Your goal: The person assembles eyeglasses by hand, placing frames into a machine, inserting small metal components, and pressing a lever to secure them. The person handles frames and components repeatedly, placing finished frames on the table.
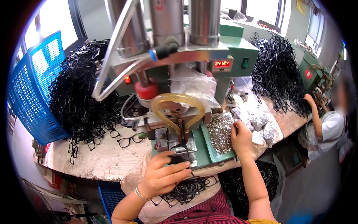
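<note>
My left hand (159, 176) holds a black eyeglass frame (187, 150) under the tooling of a green bench press (233, 44). Its thumb and fingers close around the frame, which partly hides behind them. To the right, my right hand (242, 137) is at the edge of a green tray (207, 146) heaped with small shiny metal parts (220, 130). Thumb and forefinger are pinched together there; whatever is between them is too small to make out. A curved yellowish tube (178, 97) arches just above the working point. More black eyeglass frames (175, 198) lie on a cloth over my lap.
Large heaps of black frames rise at left (80, 78) and right (278, 71). A blue plastic basket (35, 86) leans at far left. Plastic bags of parts (261, 123) lie beyond the tray. At far right a co-worker (330, 125) works by another green machine (311, 69).
</note>
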Action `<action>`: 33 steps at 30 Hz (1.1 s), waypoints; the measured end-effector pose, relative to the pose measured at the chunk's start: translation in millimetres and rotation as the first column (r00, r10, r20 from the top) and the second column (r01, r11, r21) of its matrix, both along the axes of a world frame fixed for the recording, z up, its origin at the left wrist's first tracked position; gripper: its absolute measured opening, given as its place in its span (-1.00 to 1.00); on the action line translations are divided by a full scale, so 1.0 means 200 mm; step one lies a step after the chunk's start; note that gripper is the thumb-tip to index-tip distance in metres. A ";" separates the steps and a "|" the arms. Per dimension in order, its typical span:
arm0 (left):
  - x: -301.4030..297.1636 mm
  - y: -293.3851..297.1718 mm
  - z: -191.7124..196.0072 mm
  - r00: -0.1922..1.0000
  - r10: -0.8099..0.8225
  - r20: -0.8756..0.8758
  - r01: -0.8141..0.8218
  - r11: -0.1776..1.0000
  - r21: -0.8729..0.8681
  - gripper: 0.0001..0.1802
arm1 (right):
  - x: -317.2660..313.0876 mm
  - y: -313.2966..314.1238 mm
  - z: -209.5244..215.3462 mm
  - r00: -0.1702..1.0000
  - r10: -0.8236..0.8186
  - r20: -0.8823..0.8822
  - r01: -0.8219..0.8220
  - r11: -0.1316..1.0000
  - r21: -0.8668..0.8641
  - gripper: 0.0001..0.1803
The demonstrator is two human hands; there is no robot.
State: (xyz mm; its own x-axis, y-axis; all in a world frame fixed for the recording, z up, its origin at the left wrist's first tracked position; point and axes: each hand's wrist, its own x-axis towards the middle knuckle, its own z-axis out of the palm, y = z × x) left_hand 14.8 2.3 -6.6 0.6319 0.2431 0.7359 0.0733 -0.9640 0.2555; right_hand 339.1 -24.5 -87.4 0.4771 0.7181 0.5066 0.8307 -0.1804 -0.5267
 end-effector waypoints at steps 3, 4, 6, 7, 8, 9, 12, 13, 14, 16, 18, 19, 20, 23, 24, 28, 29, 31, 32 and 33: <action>0.01 -0.11 -0.10 0.990 0.113 0.089 -0.101 0.987 -0.128 -0.76 | -0.10 -0.01 -0.06 0.974 0.046 0.220 -0.074 0.990 0.121 -0.97; -0.01 -0.17 -0.13 0.978 0.176 0.114 -0.156 0.974 -0.163 -0.76 | -0.15 -0.02 -0.05 0.976 0.082 0.201 -0.108 0.987 0.123 -0.94; -0.07 -0.26 -0.15 0.944 0.296 0.145 -0.257 0.937 -0.237 -0.78 | -0.22 -0.01 -0.04 0.976 0.130 0.175 -0.166 0.964 0.210 -0.90; -0.15 -0.26 -0.16 0.893 0.432 0.127 -0.431 0.902 -0.034 -0.77 | -0.23 -0.03 -0.03 0.983 0.127 0.132 -0.153 0.966 0.210 -0.90; -0.26 -0.23 -0.15 0.822 0.553 0.139 -0.570 0.802 0.179 -0.76 | -0.25 -0.04 -0.02 0.988 0.123 0.089 -0.140 0.966 0.215 -0.89; -0.32 -0.20 -0.11 0.700 0.657 0.279 -0.700 0.709 0.088 -0.73 | -0.27 -0.03 -0.01 0.991 0.127 0.044 -0.134 0.963 0.234 -0.87; -0.41 0.05 0.08 0.465 0.740 0.485 -0.640 0.660 -0.394 -0.71 | -0.26 -0.02 -0.04 0.978 0.161 -0.129 -0.122 0.956 0.266 -0.87; -0.43 0.17 0.15 0.577 0.759 0.300 -0.725 0.646 -0.239 -0.69 | -0.27 -0.01 -0.03 0.960 0.181 -0.214 -0.116 0.952 0.284 -0.87; -0.44 0.28 0.17 0.636 0.766 0.089 -0.763 0.642 -0.075 -0.67 | -0.28 0.00 -0.01 0.937 0.194 -0.291 -0.103 0.949 0.298 -0.87; -0.51 0.51 -0.05 0.742 0.656 -0.138 -0.666 0.745 -0.036 -0.66 | -0.32 0.06 0.05 0.953 0.254 -0.164 -0.189 0.924 0.332 -0.89; -0.58 0.66 -0.38 0.613 0.596 -0.518 -0.724 0.686 -0.068 -0.67 | -0.34 0.10 0.06 0.956 0.278 -0.095 -0.230 0.909 0.349 -0.89; -0.61 0.69 -0.56 0.658 0.611 -0.440 -0.700 0.712 -0.058 -0.69 | -0.33 0.09 0.06 0.950 0.291 -0.114 -0.242 0.915 0.324 -0.89; -0.64 0.68 -0.68 0.702 0.615 -0.358 -0.671 0.741 -0.042 -0.71 | -0.31 0.07 0.05 0.964 0.255 -0.070 -0.222 0.924 0.311 -0.89; -0.59 0.53 -0.66 0.677 0.622 -0.393 -0.733 0.617 -0.287 -0.85 | -0.24 -0.09 0.01 0.989 0.140 -0.057 -0.119 0.956 0.268 -0.87; -0.59 0.45 -0.66 0.668 0.635 -0.387 -0.744 0.592 -0.311 -0.88 | -0.22 -0.16 0.02 0.992 0.111 -0.058 -0.094 0.968 0.231 -0.87; -0.67 0.42 -0.54 0.450 0.807 -0.382 -0.850 0.256 -0.461 -0.81 | -0.15 -0.34 0.00 0.993 0.042 -0.109 -0.015 0.971 0.241 -0.85; -0.70 0.50 -0.51 0.377 0.864 -0.334 -0.902 0.261 -0.343 -0.77 | -0.17 -0.35 0.02 0.987 0.054 -0.152 -0.014 0.968 0.249 -0.84; -0.80 0.63 -0.53 0.275 0.912 -0.305 -0.957 0.230 -0.176 -0.72 | -0.29 -0.29 0.15 0.967 0.192 -0.165 -0.139 0.947 0.289 -0.84; -0.86 0.72 -0.59 0.232 0.912 -0.339 -0.971 0.198 -0.132 -0.71 | -0.36 -0.24 0.22 0.946 0.287 -0.148 -0.230 0.921 0.314 -0.84; -0.91 0.80 -0.63 0.190 0.910 -0.370 -0.982 0.169 -0.089 -0.71 | -0.41 -0.17 0.28 0.915 0.381 -0.130 -0.320 0.884 0.341 -0.84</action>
